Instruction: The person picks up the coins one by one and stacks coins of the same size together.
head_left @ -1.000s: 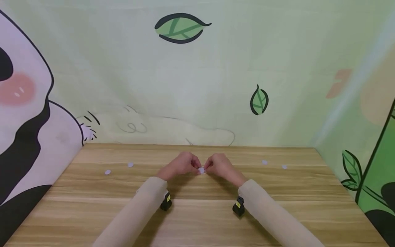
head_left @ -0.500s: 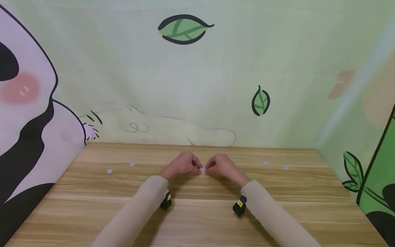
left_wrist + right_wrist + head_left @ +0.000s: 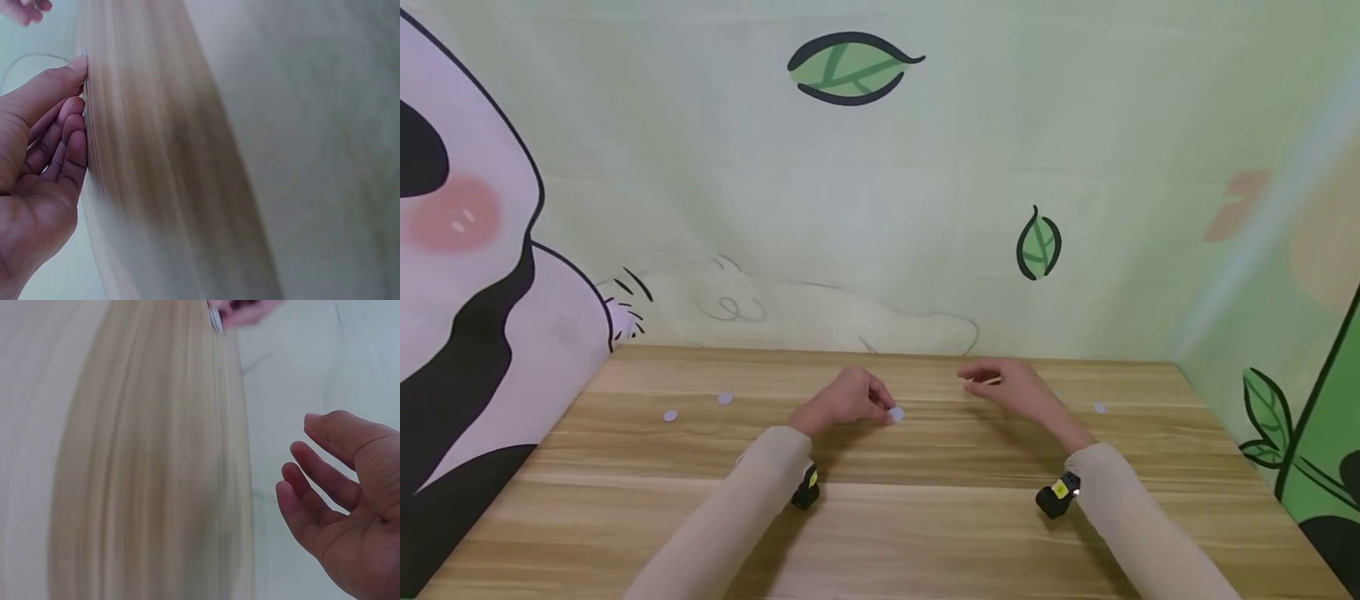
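In the head view, my left hand [image 3: 848,396] pinches the edge of a small pale round disc [image 3: 897,414] low over the middle of the wooden table. In the right wrist view that disc [image 3: 215,319] shows as a thin tilted sliver by the left fingertips. My right hand [image 3: 1011,387] hovers to the right, fingers relaxed and apart, holding nothing. Close behind its wrist, a pale disc [image 3: 1059,397] is mostly hidden. The left wrist view shows my left thumb and curled fingers [image 3: 74,134] close to the tabletop.
Two pale discs lie at the left, one nearer [image 3: 671,415] and one farther [image 3: 726,398]. Another disc [image 3: 1100,408] rests at the right. The wooden table [image 3: 887,533] ends at a printed cloth backdrop [image 3: 880,208] behind and at both sides.
My right hand has let go of the middle disc and moved right, its fingers spreading. My left hand stays in place, still pinching the disc.
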The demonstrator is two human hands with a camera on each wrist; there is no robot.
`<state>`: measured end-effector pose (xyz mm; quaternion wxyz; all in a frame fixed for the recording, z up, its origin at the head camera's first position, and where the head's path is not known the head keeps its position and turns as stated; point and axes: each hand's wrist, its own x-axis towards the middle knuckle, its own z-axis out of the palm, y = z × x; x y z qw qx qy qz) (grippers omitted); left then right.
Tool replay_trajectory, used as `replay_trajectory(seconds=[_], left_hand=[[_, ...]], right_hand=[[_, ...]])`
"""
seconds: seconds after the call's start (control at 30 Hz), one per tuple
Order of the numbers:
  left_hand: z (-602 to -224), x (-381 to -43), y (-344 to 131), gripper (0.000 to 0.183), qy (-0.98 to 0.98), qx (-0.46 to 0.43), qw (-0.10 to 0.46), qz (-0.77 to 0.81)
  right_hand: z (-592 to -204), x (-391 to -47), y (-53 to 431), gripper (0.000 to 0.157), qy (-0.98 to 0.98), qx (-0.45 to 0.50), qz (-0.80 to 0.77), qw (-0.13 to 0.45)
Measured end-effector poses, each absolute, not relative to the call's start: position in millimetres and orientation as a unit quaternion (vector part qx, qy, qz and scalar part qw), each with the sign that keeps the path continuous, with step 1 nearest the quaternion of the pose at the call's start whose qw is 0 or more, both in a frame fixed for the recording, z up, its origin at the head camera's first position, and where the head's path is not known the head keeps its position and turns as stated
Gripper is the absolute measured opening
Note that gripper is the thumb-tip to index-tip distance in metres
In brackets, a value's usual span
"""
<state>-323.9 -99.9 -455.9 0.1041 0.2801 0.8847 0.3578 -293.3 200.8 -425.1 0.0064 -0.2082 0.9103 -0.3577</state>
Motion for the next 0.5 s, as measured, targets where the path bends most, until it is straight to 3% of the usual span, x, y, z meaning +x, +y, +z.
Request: replay_trajectory(seconds=[0.5], left_hand=[[-453.8, -322.3, -98.8, 0.012, 0.887, 0.269, 0.109, 0.359]], right_hand=[[-401.0, -276.0, 279.7, 0.030, 0.934, -0.160, -0.319, -0.031]])
